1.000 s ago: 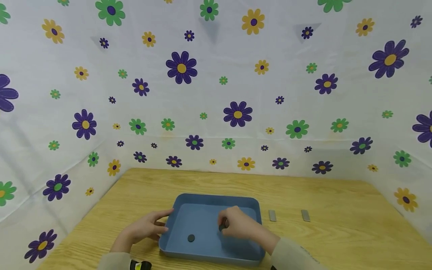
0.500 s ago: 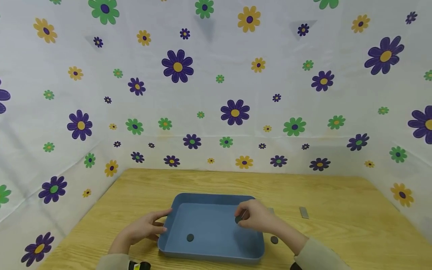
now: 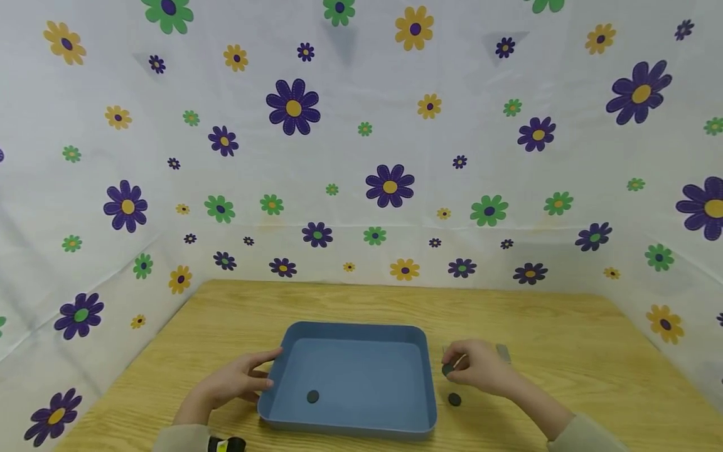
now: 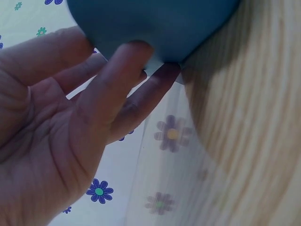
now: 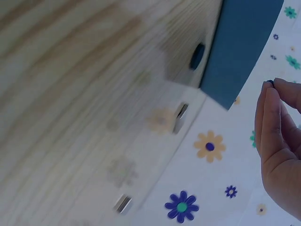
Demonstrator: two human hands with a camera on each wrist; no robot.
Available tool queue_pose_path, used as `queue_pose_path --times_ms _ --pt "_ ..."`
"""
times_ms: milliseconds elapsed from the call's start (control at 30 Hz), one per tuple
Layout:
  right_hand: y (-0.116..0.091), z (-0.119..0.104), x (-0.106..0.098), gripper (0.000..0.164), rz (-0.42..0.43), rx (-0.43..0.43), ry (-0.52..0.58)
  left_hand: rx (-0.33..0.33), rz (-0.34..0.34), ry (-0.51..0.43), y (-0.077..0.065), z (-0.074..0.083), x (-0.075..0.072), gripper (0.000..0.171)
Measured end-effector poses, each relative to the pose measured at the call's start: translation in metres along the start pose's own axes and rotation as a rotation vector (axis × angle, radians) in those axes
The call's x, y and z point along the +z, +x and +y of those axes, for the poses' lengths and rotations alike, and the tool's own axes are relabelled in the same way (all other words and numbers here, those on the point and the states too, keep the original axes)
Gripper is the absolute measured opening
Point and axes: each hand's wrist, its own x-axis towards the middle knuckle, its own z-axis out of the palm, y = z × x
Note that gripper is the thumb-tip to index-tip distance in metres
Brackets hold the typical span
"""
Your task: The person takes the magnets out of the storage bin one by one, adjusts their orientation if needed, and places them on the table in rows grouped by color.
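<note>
A blue tray stands on the wooden table in the head view. One round dark disc lies inside it, towards the front left. My left hand rests against the tray's left wall with its fingers extended; the left wrist view shows fingertips touching the blue wall. Just right of the tray and above the table, my right hand pinches a second dark disc between thumb and fingertips. A third dark disc lies on the table below that hand, close to the tray's right wall.
Two small grey rectangular pieces lie right of the tray; the right wrist view shows the nearer piece and the farther piece. A white cloth with printed flowers hangs behind the wooden table and at its sides.
My right hand has lifted the pinched disc from inside the tray and carried it right, past the tray's right wall. My left hand stays at the left wall.
</note>
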Motion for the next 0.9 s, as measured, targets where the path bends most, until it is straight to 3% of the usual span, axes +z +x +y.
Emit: queue_pose_path --times_ms 333,633,900 --pt "-0.022 0.021 -0.020 0.014 0.001 0.086 -0.016 -0.012 -0.003 -0.011 -0.002 -0.003 -0.004 0.066" --pt "-0.030 0.036 -0.026 0.015 0.027 0.079 -0.078 -0.002 -0.007 -0.012 0.000 -0.003 -0.003 0.065" --pt "-0.034 0.041 -0.027 0.014 0.002 0.094 -0.095 -0.011 -0.005 -0.006 0.002 -0.003 -0.002 0.065"
